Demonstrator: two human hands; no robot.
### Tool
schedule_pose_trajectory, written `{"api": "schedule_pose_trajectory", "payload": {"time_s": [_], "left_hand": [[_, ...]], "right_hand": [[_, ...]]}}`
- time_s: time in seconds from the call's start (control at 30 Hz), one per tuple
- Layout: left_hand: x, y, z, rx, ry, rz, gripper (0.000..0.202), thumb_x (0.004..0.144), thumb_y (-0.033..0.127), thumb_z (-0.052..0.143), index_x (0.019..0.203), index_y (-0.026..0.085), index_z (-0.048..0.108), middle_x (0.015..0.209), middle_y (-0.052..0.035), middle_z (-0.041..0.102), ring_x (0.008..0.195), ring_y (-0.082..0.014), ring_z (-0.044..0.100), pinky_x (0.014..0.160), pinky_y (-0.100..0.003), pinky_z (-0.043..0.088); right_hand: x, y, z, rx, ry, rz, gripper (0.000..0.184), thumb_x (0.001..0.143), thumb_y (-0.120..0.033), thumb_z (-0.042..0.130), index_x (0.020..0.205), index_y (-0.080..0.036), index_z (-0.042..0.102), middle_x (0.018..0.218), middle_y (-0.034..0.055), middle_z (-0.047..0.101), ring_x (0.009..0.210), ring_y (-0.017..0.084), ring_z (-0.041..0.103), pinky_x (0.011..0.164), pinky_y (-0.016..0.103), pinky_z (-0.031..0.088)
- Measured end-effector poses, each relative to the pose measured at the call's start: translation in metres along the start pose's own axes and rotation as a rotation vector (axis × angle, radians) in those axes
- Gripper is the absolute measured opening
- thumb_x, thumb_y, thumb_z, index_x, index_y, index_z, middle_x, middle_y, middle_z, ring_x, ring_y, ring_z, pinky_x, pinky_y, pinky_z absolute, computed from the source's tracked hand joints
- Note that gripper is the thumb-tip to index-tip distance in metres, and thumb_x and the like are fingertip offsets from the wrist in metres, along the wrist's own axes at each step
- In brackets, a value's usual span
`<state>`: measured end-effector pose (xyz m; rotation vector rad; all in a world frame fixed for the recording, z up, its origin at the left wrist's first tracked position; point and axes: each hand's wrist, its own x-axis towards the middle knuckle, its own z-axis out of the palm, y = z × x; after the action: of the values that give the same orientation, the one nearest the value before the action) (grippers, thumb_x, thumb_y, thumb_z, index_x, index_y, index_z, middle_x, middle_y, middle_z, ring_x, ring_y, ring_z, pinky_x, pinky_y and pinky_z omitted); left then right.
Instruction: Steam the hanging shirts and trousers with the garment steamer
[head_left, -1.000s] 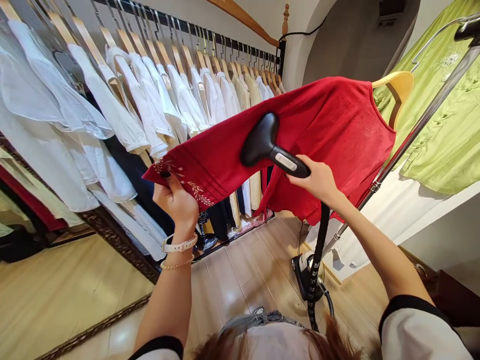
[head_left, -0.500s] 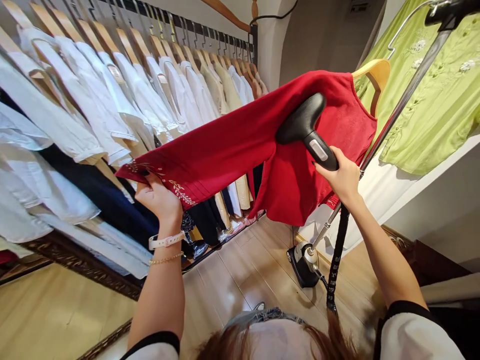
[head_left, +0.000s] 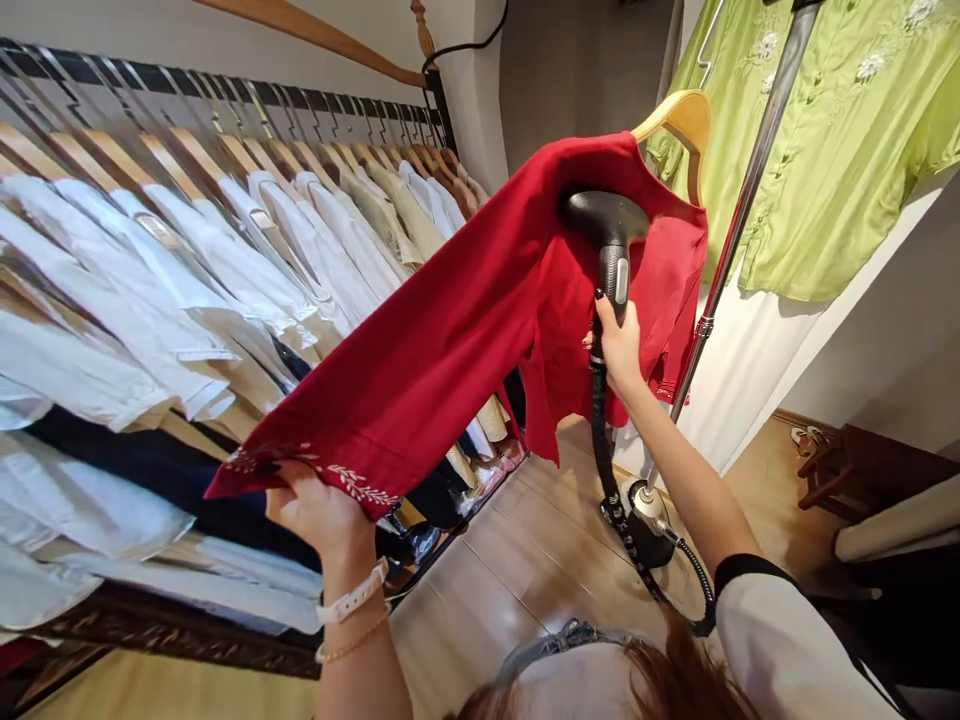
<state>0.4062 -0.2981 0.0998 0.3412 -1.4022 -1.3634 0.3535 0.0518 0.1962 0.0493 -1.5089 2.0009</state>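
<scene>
Shirts point(head_left: 187, 265) behind; left hand point(head_left: 319, 520) seemingly pinches red hem point(head_left: 315, 478), right hand point(head_left: 619, 350) grips steamer point(head_left: 611, 235).

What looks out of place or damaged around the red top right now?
Nothing stands out; no damage or spill shows. The sleeve of the red top only looks stretched because the left hand holds its cuff out, while the right hand grips the steamer head.

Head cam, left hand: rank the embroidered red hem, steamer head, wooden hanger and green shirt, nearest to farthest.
From the left hand, lower left:
1. Embroidered red hem: held in that hand.
2. Steamer head: centre right, against the red top.
3. Wooden hanger: upper right, at the red top's neck.
4. Green shirt: far upper right, beyond the steel pole.
</scene>
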Motion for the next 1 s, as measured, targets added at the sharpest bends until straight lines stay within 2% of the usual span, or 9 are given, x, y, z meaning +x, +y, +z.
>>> {"api": "schedule_pose_trajectory", "payload": {"time_s": [0.07, 0.13, 0.33, 0.53, 0.67, 0.77, 0.87, 1.0], "left_hand": [[0.0, 0.003, -0.002, -0.094, 0.07, -0.043, 0.045, 0.073, 0.068, 0.061, 0.083, 0.024, 0.052, 0.087, -0.0022, 0.061, 0.083, -0.0213, 0.056, 0.082, -0.039, 0.052], [0.002, 0.004, -0.003, -0.126, 0.064, -0.053, 0.044, 0.072, 0.067, 0.064, 0.084, 0.025, 0.055, 0.092, -0.0027, 0.065, 0.086, -0.0223, 0.059, 0.086, -0.04, 0.052], [0.016, -0.005, -0.009, -0.023, 0.044, -0.059, 0.048, 0.077, 0.068, 0.057, 0.1, 0.026, 0.061, 0.105, -0.0068, 0.069, 0.099, -0.0258, 0.064, 0.092, -0.043, 0.054], [0.028, -0.008, -0.007, -0.172, -0.043, -0.05, 0.051, 0.082, 0.057, 0.065, 0.116, 0.018, 0.063, 0.115, -0.0103, 0.068, 0.111, -0.0238, 0.064, 0.109, -0.042, 0.047], [0.036, -0.01, -0.002, -0.166, -0.034, -0.047, 0.066, 0.081, 0.057, 0.065, 0.127, 0.01, 0.057, 0.123, -0.0145, 0.066, 0.114, -0.0237, 0.064, 0.111, -0.041, 0.046], [0.042, -0.01, 0.002, -0.124, -0.047, -0.068, 0.064, 0.082, 0.055, 0.062, 0.129, 0.011, 0.055, 0.129, -0.0156, 0.064, 0.115, -0.0225, 0.064, 0.11, -0.039, 0.047], [0.045, -0.006, 0.008, -0.15, -0.068, -0.046, 0.058, 0.084, 0.053, 0.062, 0.126, 0.013, 0.058, 0.126, -0.0129, 0.066, 0.113, -0.0216, 0.065, 0.111, -0.041, 0.046], [0.05, -0.006, 0.019, -0.255, -0.076, 0.005, 0.055, 0.077, 0.052, 0.07, 0.114, 0.012, 0.064, 0.106, -0.0081, 0.071, 0.104, -0.0228, 0.066, 0.11, -0.047, 0.045]], "right_hand": [[-0.004, 0.01, 0.011, 0.074, -0.027, 0.041, 0.049, 0.08, -0.065, 0.068, 0.093, -0.027, 0.04, 0.061, -0.0107, 0.049, 0.046, 0.01, 0.056, 0.042, 0.02, 0.043], [-0.009, 0.02, 0.019, 0.118, -0.042, 0.07, 0.05, 0.08, -0.066, 0.068, 0.094, -0.027, 0.04, 0.06, -0.0112, 0.05, 0.046, 0.01, 0.056, 0.042, 0.02, 0.044], [-0.029, 0.053, 0.037, 0.187, -0.07, 0.107, 0.047, 0.083, -0.064, 0.067, 0.093, -0.026, 0.041, 0.062, -0.0115, 0.051, 0.046, 0.008, 0.055, 0.042, 0.019, 0.044], [-0.041, 0.083, 0.053, 0.253, -0.112, 0.164, 0.045, 0.084, -0.061, 0.069, 0.095, -0.026, 0.043, 0.062, -0.0113, 0.052, 0.047, 0.007, 0.055, 0.044, 0.018, 0.046], [-0.045, 0.096, 0.062, 0.31, -0.144, 0.221, 0.043, 0.084, -0.059, 0.068, 0.094, -0.026, 0.042, 0.061, -0.0113, 0.052, 0.046, 0.008, 0.054, 0.044, 0.019, 0.047], [-0.051, 0.106, 0.066, 0.304, -0.158, 0.249, 0.041, 0.084, -0.057, 0.068, 0.094, -0.026, 0.043, 0.059, -0.0116, 0.05, 0.046, 0.008, 0.054, 0.044, 0.019, 0.046], [-0.061, 0.121, 0.069, 0.266, -0.166, 0.309, 0.041, 0.083, -0.057, 0.069, 0.095, -0.026, 0.045, 0.059, -0.0114, 0.05, 0.046, 0.008, 0.053, 0.043, 0.019, 0.044], [-0.078, 0.144, 0.073, 0.242, -0.175, 0.393, 0.046, 0.078, -0.059, 0.072, 0.093, -0.025, 0.044, 0.058, -0.0122, 0.049, 0.044, 0.008, 0.05, 0.04, 0.019, 0.041]]}}
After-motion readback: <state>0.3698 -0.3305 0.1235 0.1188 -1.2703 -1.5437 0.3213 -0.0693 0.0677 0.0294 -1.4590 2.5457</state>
